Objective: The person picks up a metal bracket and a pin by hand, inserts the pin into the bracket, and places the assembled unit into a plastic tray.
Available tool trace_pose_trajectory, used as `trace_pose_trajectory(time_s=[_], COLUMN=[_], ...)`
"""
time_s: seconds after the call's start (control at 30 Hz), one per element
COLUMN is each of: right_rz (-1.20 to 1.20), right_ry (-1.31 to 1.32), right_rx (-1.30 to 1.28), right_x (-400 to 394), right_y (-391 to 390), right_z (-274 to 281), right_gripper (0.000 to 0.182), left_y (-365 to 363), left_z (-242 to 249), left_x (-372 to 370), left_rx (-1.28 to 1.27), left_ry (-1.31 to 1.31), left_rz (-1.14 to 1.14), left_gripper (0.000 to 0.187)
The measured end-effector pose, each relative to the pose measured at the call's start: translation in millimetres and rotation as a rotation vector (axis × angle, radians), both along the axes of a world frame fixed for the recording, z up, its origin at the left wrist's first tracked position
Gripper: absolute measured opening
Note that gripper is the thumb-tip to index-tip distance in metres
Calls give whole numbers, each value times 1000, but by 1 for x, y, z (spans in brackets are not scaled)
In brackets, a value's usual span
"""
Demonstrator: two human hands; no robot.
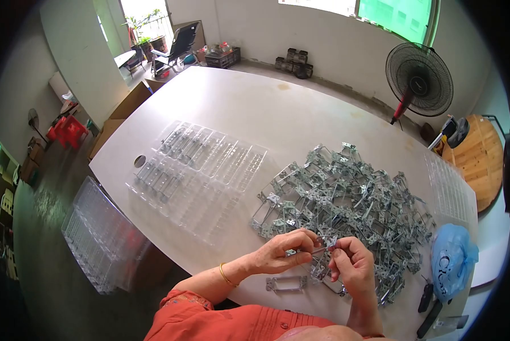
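Left hand (pixel 284 250) and right hand (pixel 356 268) pinched closed on one metal bracket (pixel 325 248).
My left forearm (pixel 218 281) slants in, right rises steeply, beside bracket pile (pixel 346 193).

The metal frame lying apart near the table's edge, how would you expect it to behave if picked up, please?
The metal frame should feel stiff, as its bars look straight and metallic. It is probably light for its outline, since its middle is open. Lying flat on the table, it seems unlikely to roll.
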State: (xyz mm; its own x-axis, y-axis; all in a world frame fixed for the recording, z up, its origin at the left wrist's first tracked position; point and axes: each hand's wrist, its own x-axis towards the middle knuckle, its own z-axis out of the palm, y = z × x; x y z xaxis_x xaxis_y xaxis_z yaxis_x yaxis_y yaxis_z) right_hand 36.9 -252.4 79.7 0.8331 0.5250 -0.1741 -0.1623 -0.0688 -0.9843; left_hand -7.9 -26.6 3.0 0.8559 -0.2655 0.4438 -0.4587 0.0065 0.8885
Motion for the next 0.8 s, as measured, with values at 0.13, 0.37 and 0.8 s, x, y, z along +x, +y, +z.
trace_pose_trajectory(time_s=[0.13,0.37,0.8], right_rz=[25,-8,30], right_ry=[-40,-49,0], right_rx=[-58,-19,178], right_x=[3,3,2], right_y=[-2,8,22], right_z=[-1,-18,-46], right_gripper=[8,9,15], left_y=[-1,0,2], left_z=[-15,5,-9], left_x=[-4,-5,6], left_rx=[-314,-460,-570], left_ry=[209,317,58], left_rz=[-75,-52,-120], left_gripper=[33,68,61])
